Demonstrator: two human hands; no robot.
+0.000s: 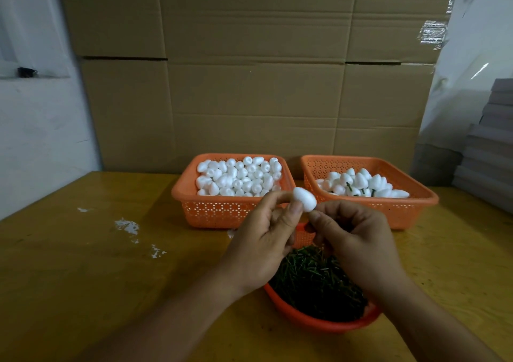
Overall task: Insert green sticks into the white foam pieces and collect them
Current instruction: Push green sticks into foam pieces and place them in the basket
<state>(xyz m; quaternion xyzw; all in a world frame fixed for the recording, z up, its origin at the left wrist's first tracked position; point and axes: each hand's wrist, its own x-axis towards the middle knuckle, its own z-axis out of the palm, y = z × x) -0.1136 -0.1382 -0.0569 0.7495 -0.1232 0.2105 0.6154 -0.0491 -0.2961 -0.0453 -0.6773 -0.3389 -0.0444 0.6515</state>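
a: head view, what are the hands doing?
b: left hand point(266, 236) pinches a white foam piece point(304, 199) between thumb and fingers; right hand point(352, 239) has its fingers curled, fingertips against the piece's lower end; whether it grips a stick, i cannot tell.
a: and round them?
b: green sticks point(313, 281) fill a red basket point(319, 321) beneath both hands; beyond the left, an orange basket point(222, 209) of plain foam; beyond the right, another basket point(410, 206) with stemmed pieces; all on the bench point(97, 264).

Single head-worn wide-angle view, angled forward and down from the person's own position. Close on both hands point(311, 239) at frame centre; yellow counter point(83, 264) below, cardboard wall point(249, 70) facing, upright behind.
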